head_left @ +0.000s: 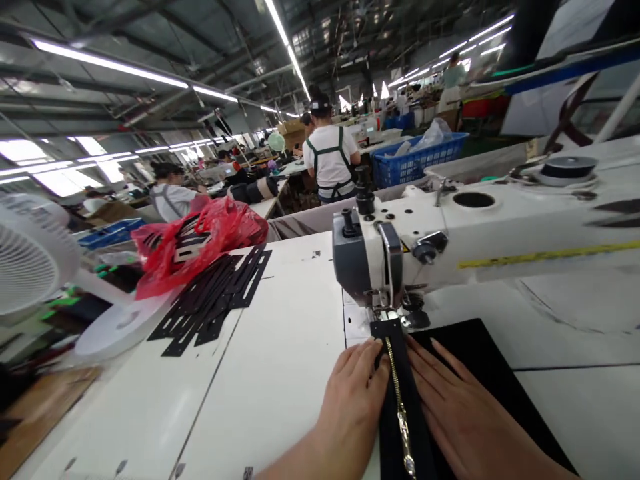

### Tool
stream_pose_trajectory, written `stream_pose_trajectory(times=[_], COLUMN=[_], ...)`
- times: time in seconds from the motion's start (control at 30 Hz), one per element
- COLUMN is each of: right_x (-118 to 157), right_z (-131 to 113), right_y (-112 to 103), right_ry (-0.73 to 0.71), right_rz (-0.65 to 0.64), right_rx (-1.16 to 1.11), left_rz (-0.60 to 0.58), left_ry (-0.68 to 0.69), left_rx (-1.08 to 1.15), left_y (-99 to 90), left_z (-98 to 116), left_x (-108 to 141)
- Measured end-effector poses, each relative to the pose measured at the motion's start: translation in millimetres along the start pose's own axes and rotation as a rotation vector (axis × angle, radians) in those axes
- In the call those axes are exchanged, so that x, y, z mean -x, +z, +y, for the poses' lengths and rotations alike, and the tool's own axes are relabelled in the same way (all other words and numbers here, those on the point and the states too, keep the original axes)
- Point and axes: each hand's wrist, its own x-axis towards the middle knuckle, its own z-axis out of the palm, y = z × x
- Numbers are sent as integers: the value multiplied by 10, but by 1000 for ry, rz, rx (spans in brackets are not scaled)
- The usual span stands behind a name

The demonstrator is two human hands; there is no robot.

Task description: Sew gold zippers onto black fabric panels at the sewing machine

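Observation:
A black strip (400, 400) with a gold-coloured metal zipper (395, 373) down its middle lies lengthwise under the presser foot of a sewing machine (370, 247). My left hand (350, 393) rests along the strip's left edge, its fingers laid down and pointing at the foot, with the thumb on the strip. On the other side, my right hand (455, 400) lies flat with fingers stretched out, pressing on the strip's right edge and a larger black panel (480, 353). The zipper's slider (404, 427) sits near the strip's front end. Both fingertips stay short of the needle area.
To the left, black cut-out pieces (215, 300) are heaped beside a red plastic bag (200, 233). A white fan (35, 260) stands at the far left. Beyond the table are a blue crate (420, 160) and a person (330, 153) in a white shirt.

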Motion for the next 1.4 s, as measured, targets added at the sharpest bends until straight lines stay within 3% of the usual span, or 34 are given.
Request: stream_pose_trajectory(times=[0.27, 0.53, 0.7, 1.03, 1.4], right_x=[10, -100, -178, -214, -206], right_z=[42, 200, 264, 238, 240], right_y=[14, 73, 43, 12, -4], right_ry=[-45, -40, -38, -20, -6], right_rz=[-17, 7, -16, 43, 27], right_rx=[44, 22, 13, -30, -61], left_rz=[31, 38, -20, -12, -1], left_ry=[29, -8, -30, -4, 17], left_rx=[-42, -16, 9, 1, -9], left_y=[130, 132, 191, 175, 225], left_z=[1, -60, -106, -105, -123], left_x=[29, -154, -191, -196, -162])
